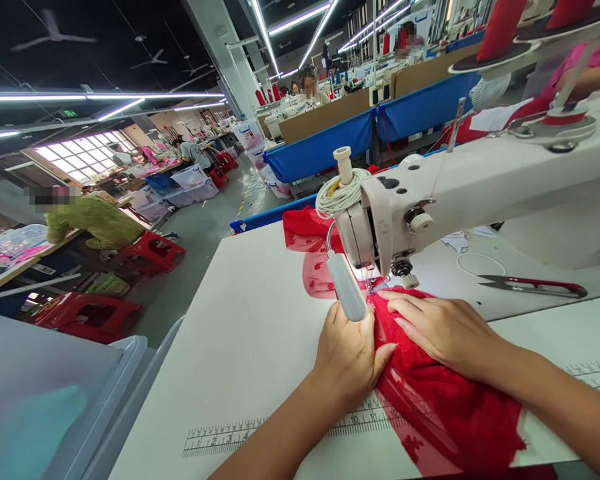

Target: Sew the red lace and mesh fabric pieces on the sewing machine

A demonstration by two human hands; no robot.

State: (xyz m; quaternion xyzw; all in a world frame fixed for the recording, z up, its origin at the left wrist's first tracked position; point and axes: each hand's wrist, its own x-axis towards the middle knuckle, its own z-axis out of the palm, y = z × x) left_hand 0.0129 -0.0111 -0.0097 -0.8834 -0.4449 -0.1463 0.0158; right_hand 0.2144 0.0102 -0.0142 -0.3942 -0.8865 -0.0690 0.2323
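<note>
Red fabric (450, 407) is being pressed against the surface (250, 320) at the sewing machine (480, 183) by the right hand (443, 331), fingers slightly parted; its edge is being touched by the left hand (347, 357), thumb apart, fingertips being partly hidden, grip unclear.

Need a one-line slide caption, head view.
Left hand and right hand on sheer red fabric at a sewing machine, thread snips lying nearby.
</note>
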